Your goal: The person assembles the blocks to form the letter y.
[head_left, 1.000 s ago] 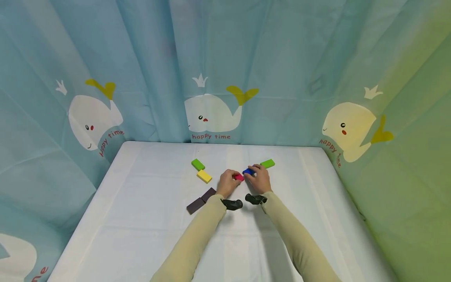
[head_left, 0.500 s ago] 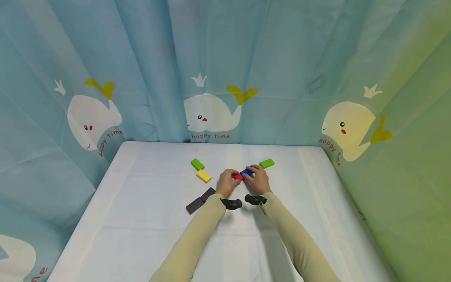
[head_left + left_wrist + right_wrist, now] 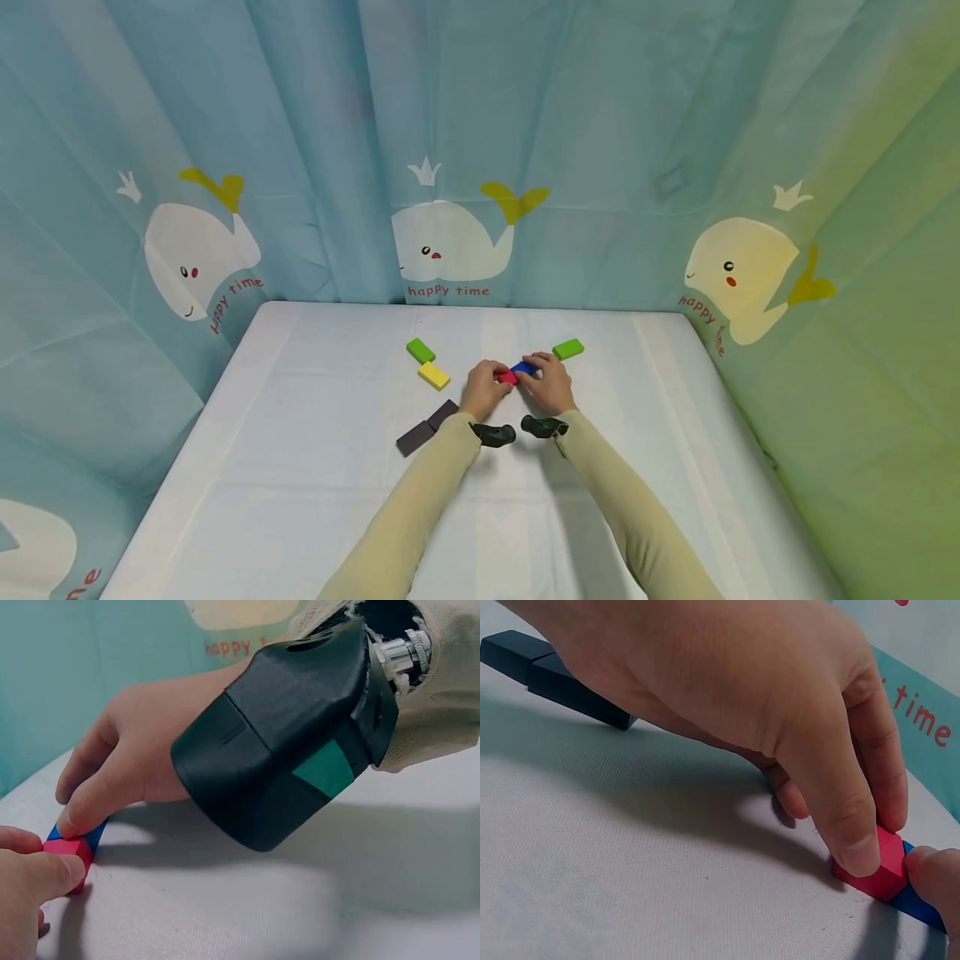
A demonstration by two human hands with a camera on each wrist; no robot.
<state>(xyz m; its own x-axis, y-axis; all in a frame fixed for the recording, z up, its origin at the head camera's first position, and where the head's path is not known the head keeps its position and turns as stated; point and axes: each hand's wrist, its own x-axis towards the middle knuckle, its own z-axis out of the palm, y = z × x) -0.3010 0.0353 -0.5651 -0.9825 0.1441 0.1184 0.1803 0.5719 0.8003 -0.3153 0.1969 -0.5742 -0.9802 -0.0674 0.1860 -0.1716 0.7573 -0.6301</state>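
In the head view my left hand pinches a small red block between thumb and fingers. My right hand holds a blue block the same way, just beyond and to the right. The two blocks meet end to end on the white table; the right wrist view shows the red block touching the blue block. Fingers cover part of both. From the left wrist, the right thumb is seen on the blue block, behind the red block.
Left of the hands lie a green block and a yellow block, corners near each other. Two dark blocks sit end to end beside the left sleeve. Another green block lies beyond the right hand. A whale-print curtain surrounds the table.
My right hand has slid the blue block slightly left, closing the small gap to the red block. The left hand has stayed in place; little differs over the last half second.
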